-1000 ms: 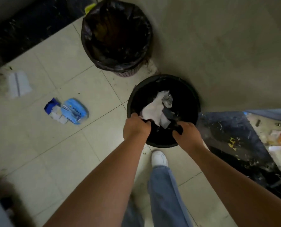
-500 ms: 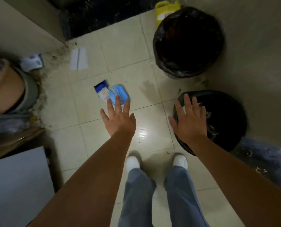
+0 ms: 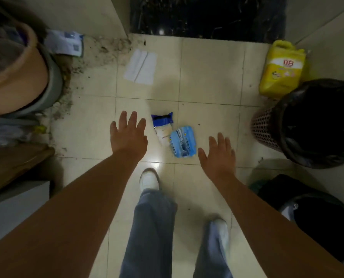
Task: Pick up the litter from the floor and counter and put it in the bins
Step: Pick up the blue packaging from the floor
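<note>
A light blue packet (image 3: 183,144) and a blue-and-white wrapper (image 3: 162,126) lie side by side on the cream floor tiles between my hands. My left hand (image 3: 128,135) hovers just left of the wrapper, fingers spread, holding nothing. My right hand (image 3: 217,154) hovers just right of the packet, also spread and empty. A folded white paper (image 3: 140,66) lies farther ahead on the floor. A crumpled printed sheet (image 3: 67,42) sits at the far left corner. The mesh bin with a black liner (image 3: 315,123) stands at the right; the black bin (image 3: 317,221) is at lower right.
A yellow detergent jug (image 3: 281,70) stands against the right wall beyond the mesh bin. A tan and grey bucket (image 3: 22,77) crowds the left, with dirt scattered beside it. Dark marble (image 3: 207,15) borders the tiles ahead. My legs and white shoes are below.
My hands let go at the black bin and opened. My view swung left, so the bins now sit at the right and the wrappers lie between my spread hands.
</note>
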